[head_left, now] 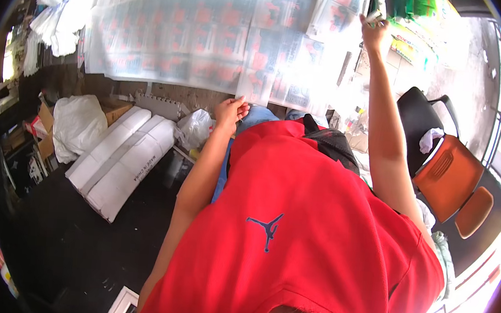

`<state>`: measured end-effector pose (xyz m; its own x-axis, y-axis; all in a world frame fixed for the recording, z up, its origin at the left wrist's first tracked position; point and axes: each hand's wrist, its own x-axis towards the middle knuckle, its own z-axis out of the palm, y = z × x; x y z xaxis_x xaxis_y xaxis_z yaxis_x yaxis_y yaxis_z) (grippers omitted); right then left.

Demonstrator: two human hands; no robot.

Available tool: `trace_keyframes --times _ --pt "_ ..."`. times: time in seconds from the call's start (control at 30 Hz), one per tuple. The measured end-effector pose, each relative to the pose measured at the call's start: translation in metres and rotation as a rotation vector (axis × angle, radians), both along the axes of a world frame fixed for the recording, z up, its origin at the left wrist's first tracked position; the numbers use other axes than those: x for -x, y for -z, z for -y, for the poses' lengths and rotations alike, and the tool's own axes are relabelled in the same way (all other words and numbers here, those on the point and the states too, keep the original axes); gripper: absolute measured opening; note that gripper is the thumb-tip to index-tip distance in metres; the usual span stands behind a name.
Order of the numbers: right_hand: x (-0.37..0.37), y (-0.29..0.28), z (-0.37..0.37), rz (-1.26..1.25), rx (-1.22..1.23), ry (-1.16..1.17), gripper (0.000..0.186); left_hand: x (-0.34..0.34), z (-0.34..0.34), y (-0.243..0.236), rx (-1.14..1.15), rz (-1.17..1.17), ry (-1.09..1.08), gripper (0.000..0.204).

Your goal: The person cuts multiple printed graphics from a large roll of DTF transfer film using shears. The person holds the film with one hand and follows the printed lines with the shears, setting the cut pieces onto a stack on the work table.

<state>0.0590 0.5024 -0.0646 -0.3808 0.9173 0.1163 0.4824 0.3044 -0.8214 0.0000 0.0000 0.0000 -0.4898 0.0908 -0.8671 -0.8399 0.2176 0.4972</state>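
Note:
A large translucent printed sheet (pixel 171 38), with rows of red and grey patterns, spreads over the table in front of me. By its near edge is my left hand (pixel 230 112), fingers curled together; whether they pinch anything is too small to see. My right arm reaches out to the far right, past the sheet's side. There my right hand (pixel 376 36) is closed round a small pale object (pixel 374 16) whose kind I cannot make out. Bright green and yellow packages (pixel 419 28) lie just beyond that hand.
On the left, long white wrapped packages (pixel 123 161) lie beside a white plastic bag (pixel 79 125) and cardboard boxes (pixel 44 120). White bundles (pixel 62 12) hang at the far left. To my right stand a black chair (pixel 415 119) and an orange seat (pixel 448 172).

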Motion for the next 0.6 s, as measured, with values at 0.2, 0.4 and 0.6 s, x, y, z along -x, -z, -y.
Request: trace_keyframes --times 0.2,0.4,0.6 --pt "-0.058 -0.051 0.105 -0.473 0.429 -0.243 0.031 -0.008 0.017 -0.011 -0.1 -0.076 -0.071 0.016" --pt "-0.074 -0.073 0.2 -0.319 0.608 -0.356 0.037 -0.004 0.036 -0.009 -0.226 -0.086 -0.173 0.011" --pt "-0.069 -0.06 0.245 -0.115 0.714 -0.406 0.046 0.023 0.046 -0.024 -0.117 -0.243 -0.09 0.012"
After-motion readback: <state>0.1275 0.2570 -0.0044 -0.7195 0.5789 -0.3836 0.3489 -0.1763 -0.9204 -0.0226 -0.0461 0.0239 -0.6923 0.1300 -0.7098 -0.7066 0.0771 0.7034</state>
